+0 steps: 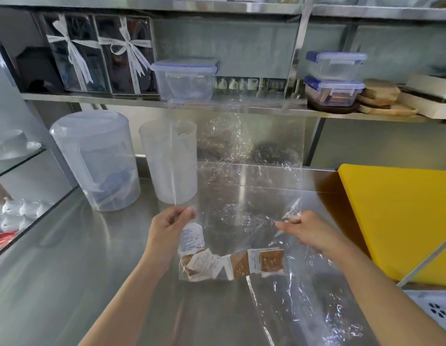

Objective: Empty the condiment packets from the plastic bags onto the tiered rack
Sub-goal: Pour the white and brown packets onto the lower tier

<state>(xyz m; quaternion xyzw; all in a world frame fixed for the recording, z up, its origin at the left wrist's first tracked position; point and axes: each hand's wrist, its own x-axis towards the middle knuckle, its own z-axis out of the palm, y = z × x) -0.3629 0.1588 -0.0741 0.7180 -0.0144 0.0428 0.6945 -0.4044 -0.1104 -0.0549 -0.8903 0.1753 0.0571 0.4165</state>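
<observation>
Brightly and evenly lit, cool in tone, seemingly from overhead. Broad pale sheen across the steel counter (pixel 74 258), plus a narrow vertical streak of glare at mid-frame. Sparkling white glints all over the clear bag (pixel 251 196), thickest along its crinkles. Only faint, soft-edged shadows on the counter near the bottom edge; deeper shade under the shelf (pixel 117 98). Strongly bowed toward the edges by the wide lens: curved shelf lines, slanted yellow board (pixel 396 221). Slightly soft throughout, blurrier in the corners; unreadable print on the packets (pixel 207 263).

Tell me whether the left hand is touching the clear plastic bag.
Touching. The head view shows the left hand pinching the clear plastic bag at its left edge.
</observation>
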